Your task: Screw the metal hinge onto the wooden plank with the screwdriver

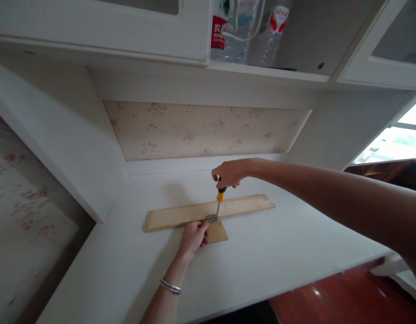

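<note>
My right hand (228,173) is wrapped around the yellow-and-black handle of a screwdriver (220,196). The shaft points down, its tip at the right end of a metal hinge (211,218). That hinge lies across the near edge of a long, pale wooden board (181,215) and a small wooden piece (219,232). My left hand (194,236) is closed at the left side of the small piece, fingertips against the hinge's left end. Part of the small piece is hidden by these fingers. Whether a screw sits under the tip is too small to tell.
Both boards lie on a white desktop (262,252). White side panels and a wallpapered back panel (194,130) surround it. An overhead cabinet (103,31) hangs low, with plastic bottles (273,31) on its open shelf. Reddish flooring (316,292) shows beyond the front edge.
</note>
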Action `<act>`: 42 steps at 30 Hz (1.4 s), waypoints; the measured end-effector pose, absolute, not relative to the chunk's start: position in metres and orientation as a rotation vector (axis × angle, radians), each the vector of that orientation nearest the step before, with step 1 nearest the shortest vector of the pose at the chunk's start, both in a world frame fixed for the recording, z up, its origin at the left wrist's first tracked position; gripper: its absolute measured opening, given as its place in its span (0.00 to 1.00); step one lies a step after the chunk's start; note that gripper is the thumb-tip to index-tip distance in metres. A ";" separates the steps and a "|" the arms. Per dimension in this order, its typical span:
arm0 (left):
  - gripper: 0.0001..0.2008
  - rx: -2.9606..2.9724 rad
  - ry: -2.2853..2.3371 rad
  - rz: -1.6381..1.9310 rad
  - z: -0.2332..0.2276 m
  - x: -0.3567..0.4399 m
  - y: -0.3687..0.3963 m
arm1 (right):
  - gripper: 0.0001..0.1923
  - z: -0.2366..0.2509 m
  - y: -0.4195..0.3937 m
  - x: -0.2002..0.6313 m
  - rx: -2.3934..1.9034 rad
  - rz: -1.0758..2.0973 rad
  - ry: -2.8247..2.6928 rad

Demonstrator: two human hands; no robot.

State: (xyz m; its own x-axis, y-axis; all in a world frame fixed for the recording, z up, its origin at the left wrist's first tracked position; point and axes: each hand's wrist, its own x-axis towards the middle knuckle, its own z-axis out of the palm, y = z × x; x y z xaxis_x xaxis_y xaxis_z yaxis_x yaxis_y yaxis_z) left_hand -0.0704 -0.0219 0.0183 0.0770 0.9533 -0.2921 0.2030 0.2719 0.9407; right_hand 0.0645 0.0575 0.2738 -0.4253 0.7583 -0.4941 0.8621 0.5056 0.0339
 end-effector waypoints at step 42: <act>0.16 0.609 1.269 0.825 0.036 -0.047 -0.016 | 0.31 0.260 0.069 0.069 1.484 -0.243 2.381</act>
